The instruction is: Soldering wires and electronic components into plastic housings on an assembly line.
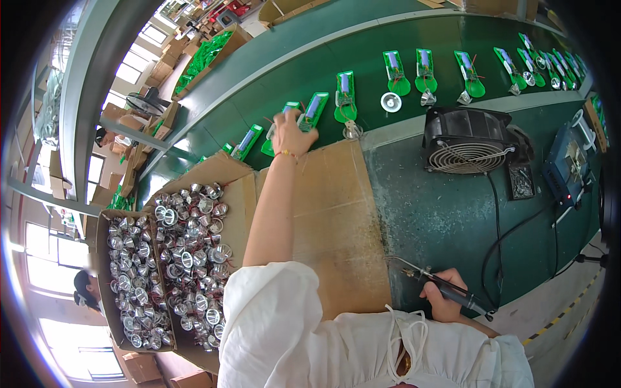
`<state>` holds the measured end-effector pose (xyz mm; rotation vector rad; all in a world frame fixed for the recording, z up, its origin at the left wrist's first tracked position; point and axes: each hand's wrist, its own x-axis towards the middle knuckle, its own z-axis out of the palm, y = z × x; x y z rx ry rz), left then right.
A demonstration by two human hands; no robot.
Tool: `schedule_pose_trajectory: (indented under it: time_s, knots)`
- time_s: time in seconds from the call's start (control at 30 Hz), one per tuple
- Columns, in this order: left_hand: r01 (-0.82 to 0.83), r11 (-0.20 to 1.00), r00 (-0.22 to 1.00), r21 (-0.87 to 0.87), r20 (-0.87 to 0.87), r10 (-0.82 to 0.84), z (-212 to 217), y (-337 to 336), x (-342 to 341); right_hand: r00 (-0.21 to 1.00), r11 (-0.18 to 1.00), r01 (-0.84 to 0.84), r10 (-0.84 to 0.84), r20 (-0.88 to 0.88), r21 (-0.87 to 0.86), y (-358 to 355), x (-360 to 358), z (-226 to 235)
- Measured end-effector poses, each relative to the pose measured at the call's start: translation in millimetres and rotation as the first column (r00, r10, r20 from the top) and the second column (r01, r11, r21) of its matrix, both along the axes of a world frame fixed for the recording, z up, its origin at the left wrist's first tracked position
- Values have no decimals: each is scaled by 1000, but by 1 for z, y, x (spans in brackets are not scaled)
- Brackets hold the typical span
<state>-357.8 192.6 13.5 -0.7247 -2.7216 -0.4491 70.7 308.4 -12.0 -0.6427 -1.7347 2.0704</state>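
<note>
My left hand (292, 134) reaches over the green conveyor, fingers bent down around a green plastic lamp housing (267, 149) that it partly hides. Just to its right lies another green housing (315, 108) with a pale violet cylinder in it. A third housing (346, 97) has a silver reflector cup (352, 130) at its lower end, by the cardboard edge. Low on the right, my right hand (445, 296) is closed round the dark handle of a soldering iron (453, 291). Its thin metal tip points left, above the bench by the cardboard sheet (330, 220).
Cardboard boxes (165, 284) full of silver reflector cups stand at left. More green housings (469, 74) line the conveyor (446, 35). A black fan (467, 142), a small dark tray (521, 182) and a blue soldering station (566, 165) occupy the right bench, with cables trailing. People sit far left.
</note>
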Motion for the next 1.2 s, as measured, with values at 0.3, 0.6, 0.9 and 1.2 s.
schedule_pose_trajectory:
  time_s: [0.3,0.6,0.9,1.2]
  knots:
    - [4,975,991,221,129,-33,15,-59,173,996,989,88,-90,10,119,-5,-6,-3]
    - [-602,775,736,191,-244,632,27,-185,232,996,988,53,-43,-73,143,-7,-7,-5]
    - [-491,790,871,368,230,434,9,-147,348,994,989,69,-57,-91,129,-9,-9,-6]
    - [-754,116,395,647,306,866,-1,-234,368,998,998,-54,55,-41,22,7,-13,5]
